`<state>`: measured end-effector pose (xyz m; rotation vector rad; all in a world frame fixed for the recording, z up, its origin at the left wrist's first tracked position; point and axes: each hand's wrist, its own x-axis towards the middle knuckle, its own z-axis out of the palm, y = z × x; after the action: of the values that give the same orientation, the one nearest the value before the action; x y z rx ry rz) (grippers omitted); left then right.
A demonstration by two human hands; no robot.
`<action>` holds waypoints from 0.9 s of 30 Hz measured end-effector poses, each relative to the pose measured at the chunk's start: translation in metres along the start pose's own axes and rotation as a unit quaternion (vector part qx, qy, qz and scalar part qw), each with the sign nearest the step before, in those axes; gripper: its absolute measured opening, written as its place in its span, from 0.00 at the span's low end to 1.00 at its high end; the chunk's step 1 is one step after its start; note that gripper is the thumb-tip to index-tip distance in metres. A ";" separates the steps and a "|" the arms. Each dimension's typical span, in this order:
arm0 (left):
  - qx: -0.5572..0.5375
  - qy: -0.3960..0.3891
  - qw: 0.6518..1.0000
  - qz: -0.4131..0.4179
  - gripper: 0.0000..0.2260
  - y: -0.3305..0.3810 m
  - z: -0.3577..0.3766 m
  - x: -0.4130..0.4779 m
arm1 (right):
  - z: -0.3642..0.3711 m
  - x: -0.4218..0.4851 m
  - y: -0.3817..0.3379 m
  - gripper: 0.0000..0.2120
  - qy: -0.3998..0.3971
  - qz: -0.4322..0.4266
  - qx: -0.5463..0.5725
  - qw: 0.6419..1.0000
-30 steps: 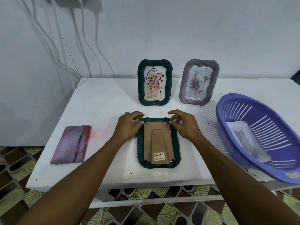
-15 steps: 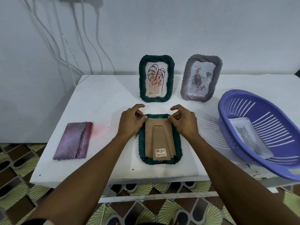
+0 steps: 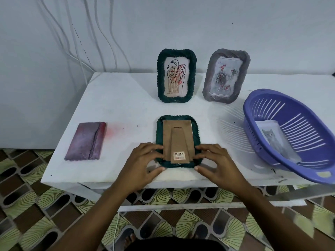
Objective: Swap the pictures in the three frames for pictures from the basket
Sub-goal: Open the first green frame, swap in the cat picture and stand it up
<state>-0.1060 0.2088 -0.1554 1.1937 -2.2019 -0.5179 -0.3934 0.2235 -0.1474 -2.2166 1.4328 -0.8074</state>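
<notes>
A green frame (image 3: 159, 129) lies face down near the table's front edge, its brown cardboard back (image 3: 178, 140) with a barcode sticker facing up. My left hand (image 3: 143, 163) grips its near left corner and my right hand (image 3: 215, 163) grips its near right corner. Behind it a second green frame (image 3: 176, 76) with a leaf drawing stands upright. Beside that a grey frame (image 3: 226, 76) with a rose picture leans back. On the right, the purple basket (image 3: 297, 124) holds a cat picture (image 3: 275, 142).
A folded purple-pink cloth (image 3: 86, 141) lies at the table's left. The white table (image 3: 116, 98) stands against a white wall with hanging cables (image 3: 78, 42). The basket overhangs the front right edge. Patterned floor tiles lie below.
Both hands have slid from the frame's far corners to its near corners. The camera view has shifted, so the table sits lower in the picture.
</notes>
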 end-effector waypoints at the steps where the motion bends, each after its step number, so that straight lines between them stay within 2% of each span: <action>1: 0.007 0.006 1.000 0.011 0.17 -0.001 0.001 0.000 | 0.000 -0.001 0.000 0.15 0.002 -0.001 0.000 1.000; 10: -0.046 0.001 0.999 0.021 0.10 -0.004 -0.001 0.006 | 0.005 0.002 0.003 0.11 -0.004 -0.005 0.011 1.000; 15: -0.055 0.004 0.998 0.022 0.11 -0.002 -0.001 0.004 | 0.003 0.000 0.000 0.11 -0.004 -0.008 0.010 1.000; 19: -0.084 0.009 0.993 -0.080 0.16 0.006 -0.005 0.016 | -0.002 0.014 0.005 0.09 0.021 0.027 0.040 0.999; 22: -0.014 0.017 0.991 -0.129 0.22 0.027 -0.002 0.048 | -0.001 0.036 0.015 0.09 0.053 0.058 -0.004 0.997; 27: 0.166 -0.051 0.970 -0.170 0.33 0.051 0.034 0.075 | 0.009 0.049 0.021 0.11 0.067 0.083 -0.055 0.993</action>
<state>-0.1927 0.1738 -0.1296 1.7781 -2.2389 -0.3567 -0.3872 0.1704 -0.1539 -2.1209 1.7386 -0.8524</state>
